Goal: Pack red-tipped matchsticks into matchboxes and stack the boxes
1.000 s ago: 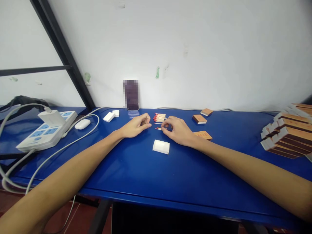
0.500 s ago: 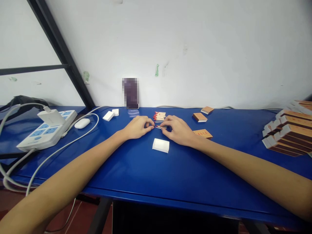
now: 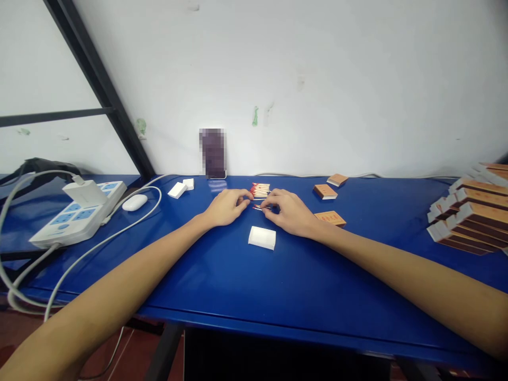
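Note:
My right hand [image 3: 289, 210] has its thumb and fingers closed on a few red-headed matches [image 3: 257, 207], held low over the blue table. Across from it, my left hand [image 3: 227, 206] is bent with thumb and forefinger slightly apart, its fingertips at the near left edge of a match pile [image 3: 261, 190]. I see nothing between those fingers. The pile's red heads point left. A white matchbox tray [image 3: 262, 238] lies just in front of both hands. Beside my right wrist is an orange matchbox cover [image 3: 332, 217], partly covered by the wrist.
More matchbox covers [image 3: 325, 191] lie at the back right, and a stack of matchboxes [image 3: 472, 211] stands at the far right. Leaning on the wall is a phone [image 3: 214, 153]. White trays [image 3: 178, 189], a white case [image 3: 135, 202], cables and a power strip [image 3: 79, 214] occupy the left.
My left fingertips have moved slightly back, away from the matches in my right hand and toward the pile. My right hand stays nearly in place.

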The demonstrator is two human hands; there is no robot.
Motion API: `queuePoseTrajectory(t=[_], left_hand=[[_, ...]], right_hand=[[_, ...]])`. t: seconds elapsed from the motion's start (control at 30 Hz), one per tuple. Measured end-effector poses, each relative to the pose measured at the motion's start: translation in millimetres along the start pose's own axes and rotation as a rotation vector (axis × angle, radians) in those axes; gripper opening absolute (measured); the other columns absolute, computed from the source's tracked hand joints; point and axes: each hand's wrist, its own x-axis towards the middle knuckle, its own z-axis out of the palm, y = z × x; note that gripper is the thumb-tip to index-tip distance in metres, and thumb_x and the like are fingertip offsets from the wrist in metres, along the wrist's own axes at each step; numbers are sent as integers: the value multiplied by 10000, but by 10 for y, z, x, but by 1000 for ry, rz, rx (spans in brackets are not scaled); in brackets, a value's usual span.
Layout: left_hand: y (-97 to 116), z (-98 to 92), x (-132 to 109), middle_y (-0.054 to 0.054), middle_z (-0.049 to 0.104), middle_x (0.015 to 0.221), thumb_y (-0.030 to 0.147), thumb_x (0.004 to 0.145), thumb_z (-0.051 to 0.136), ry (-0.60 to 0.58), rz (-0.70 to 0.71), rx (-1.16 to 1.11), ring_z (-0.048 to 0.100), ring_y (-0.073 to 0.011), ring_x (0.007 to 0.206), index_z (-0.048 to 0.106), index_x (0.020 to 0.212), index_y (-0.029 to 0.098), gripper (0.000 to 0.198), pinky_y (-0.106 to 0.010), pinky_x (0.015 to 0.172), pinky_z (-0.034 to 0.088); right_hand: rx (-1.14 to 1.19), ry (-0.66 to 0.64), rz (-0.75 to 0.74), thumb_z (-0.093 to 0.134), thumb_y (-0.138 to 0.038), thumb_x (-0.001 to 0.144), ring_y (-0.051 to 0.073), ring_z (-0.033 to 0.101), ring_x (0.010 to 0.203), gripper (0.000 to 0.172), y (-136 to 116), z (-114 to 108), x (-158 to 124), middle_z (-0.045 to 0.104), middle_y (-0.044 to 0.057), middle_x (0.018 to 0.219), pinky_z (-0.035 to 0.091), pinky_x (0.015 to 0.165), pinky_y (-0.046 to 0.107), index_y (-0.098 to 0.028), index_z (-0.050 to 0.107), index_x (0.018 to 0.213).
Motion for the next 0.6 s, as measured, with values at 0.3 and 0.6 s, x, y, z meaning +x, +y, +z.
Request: queuePoseTrajectory(t=[0.3, 0.6], left_hand=[[-8, 5, 12, -28, 620, 779, 243, 919, 467, -42, 53, 194, 574, -187, 751, 662, 1174, 192, 325, -319, 722, 439], [-26, 7, 10, -31, 633, 806, 218, 919, 474, -55, 90, 168, 585, -184, 773, 672, 1162, 189, 315, -323, 764, 449]], right_hand=[[43, 33, 9, 609, -187, 840, 215, 591, 859, 131, 32, 6, 32, 687, 58, 908, 451, 823, 372, -213, 736, 857], [64, 48, 33, 617, -208, 840, 217, 588, 884, 115, 16, -11, 16, 669, 64, 932, 444, 837, 367, -205, 730, 858]])
